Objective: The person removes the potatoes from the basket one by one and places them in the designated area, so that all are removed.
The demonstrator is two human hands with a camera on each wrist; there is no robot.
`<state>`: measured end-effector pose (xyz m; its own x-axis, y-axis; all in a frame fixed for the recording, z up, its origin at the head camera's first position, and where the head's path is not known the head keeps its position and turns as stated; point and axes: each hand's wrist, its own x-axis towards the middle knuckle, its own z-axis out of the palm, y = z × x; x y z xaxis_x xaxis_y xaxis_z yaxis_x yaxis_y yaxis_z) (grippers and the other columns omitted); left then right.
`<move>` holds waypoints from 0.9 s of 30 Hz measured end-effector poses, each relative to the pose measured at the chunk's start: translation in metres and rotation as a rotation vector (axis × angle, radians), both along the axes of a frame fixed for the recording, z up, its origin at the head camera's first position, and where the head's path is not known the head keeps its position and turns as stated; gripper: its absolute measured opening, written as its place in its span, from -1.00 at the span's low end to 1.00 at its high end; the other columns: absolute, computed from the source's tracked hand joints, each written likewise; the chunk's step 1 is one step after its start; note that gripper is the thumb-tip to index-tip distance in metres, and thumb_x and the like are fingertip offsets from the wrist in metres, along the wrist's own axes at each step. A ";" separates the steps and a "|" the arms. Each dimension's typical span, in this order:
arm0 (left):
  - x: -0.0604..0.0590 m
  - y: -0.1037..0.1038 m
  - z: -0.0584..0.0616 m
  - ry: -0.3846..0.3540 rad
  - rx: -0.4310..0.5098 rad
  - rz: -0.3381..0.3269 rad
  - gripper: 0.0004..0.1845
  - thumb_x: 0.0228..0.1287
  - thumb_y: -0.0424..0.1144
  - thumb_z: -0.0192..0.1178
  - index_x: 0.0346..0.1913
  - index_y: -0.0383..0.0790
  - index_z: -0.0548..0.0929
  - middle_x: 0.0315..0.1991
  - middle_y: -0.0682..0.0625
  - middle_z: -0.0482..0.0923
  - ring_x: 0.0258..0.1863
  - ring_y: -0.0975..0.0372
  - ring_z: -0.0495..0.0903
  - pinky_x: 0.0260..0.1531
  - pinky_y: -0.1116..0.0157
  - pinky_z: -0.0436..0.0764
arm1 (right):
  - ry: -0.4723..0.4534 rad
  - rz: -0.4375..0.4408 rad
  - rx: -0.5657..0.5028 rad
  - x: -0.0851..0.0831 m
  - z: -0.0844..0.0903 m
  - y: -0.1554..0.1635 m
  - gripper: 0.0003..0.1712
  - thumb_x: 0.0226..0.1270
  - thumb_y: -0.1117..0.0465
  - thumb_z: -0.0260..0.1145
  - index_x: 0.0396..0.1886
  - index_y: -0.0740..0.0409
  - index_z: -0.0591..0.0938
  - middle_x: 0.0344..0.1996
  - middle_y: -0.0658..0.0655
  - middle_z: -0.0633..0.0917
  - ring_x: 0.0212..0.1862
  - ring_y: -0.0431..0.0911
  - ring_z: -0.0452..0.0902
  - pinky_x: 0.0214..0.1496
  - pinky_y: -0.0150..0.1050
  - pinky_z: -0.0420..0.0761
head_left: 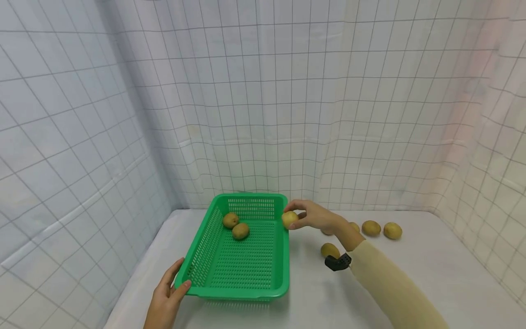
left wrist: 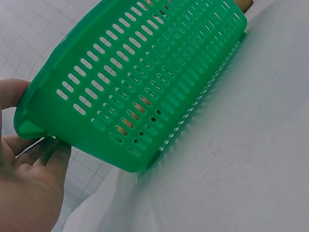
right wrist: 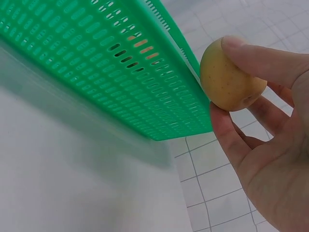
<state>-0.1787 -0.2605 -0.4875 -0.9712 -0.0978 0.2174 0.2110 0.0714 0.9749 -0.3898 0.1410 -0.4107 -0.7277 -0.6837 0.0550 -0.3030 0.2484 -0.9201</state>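
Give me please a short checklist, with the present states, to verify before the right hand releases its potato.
1. Held potato secure: ok, pinched between thumb and fingers of the right hand.
2. Basket steadied: ok, left hand grips its near-left corner.
3. Held potato well inside the rim: not ok, it is at the right rim.
4. Free room inside: ok, only two potatoes towards the far left.
5. Loose potatoes fully counted: cannot tell, right arm partly covers some.

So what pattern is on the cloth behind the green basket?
The cloth is white with a grid of thin grey lines; the head view shows it best.
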 end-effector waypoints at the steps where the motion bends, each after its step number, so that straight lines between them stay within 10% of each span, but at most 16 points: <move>1: 0.000 0.000 0.000 0.003 0.002 -0.001 -0.27 0.59 -0.38 0.12 0.58 -0.54 -0.02 0.55 -0.44 -0.11 0.14 0.61 0.43 0.06 0.45 0.60 | 0.005 0.001 0.002 0.000 0.000 0.001 -0.51 0.34 0.23 0.52 0.23 0.10 0.61 0.42 0.30 0.41 0.23 0.12 0.53 0.30 0.12 0.48; 27: 0.002 0.000 0.004 -0.018 -0.019 0.015 -0.25 0.59 -0.32 0.15 0.59 -0.50 0.00 0.57 -0.41 -0.10 0.16 0.64 0.39 0.06 0.49 0.57 | 0.031 -0.097 0.057 0.005 -0.010 0.039 -0.51 0.30 0.20 0.56 0.19 0.05 0.62 0.36 0.19 0.47 0.25 0.19 0.50 0.28 0.11 0.50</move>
